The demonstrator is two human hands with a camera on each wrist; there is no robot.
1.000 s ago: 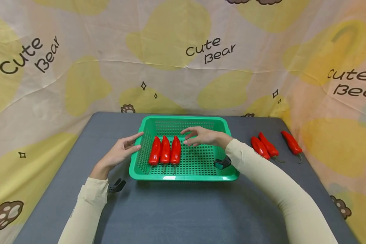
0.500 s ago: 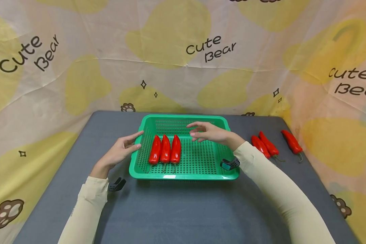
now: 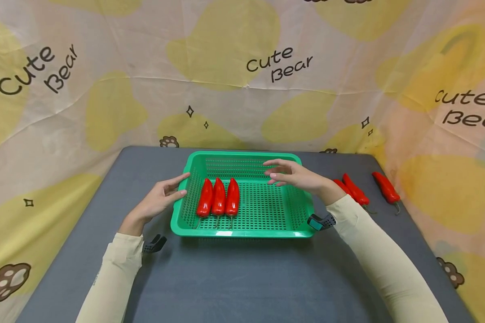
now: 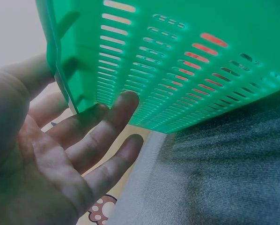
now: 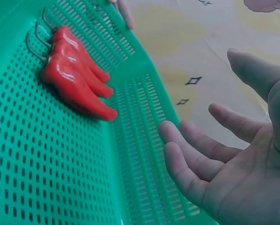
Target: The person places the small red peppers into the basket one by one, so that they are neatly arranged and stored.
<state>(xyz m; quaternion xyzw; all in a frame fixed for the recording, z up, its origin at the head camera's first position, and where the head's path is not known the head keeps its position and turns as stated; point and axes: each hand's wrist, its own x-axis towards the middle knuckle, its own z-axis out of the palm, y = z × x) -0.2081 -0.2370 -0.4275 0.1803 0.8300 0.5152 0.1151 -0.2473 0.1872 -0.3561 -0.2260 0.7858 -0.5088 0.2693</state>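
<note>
The fingers (image 5: 182, 171) of the right hand (image 3: 293, 176) are spread apart and hold nothing; that hand hangs over the right part of a green basket (image 3: 246, 234). The left hand (image 3: 155, 202) touches the basket's left rim, its fingers fairly straight and apart, several of them along the outer wall. Inside the basket, in its left half, three red peppers (image 3: 218, 199) lie side by side, stems toward the person. Well apart, on the right of the grey table (image 3: 242, 278), two peppers (image 3: 356, 190) lie together, one partly hidden behind the right arm (image 3: 372, 242), with another pepper (image 3: 386, 187) farther right.
</note>
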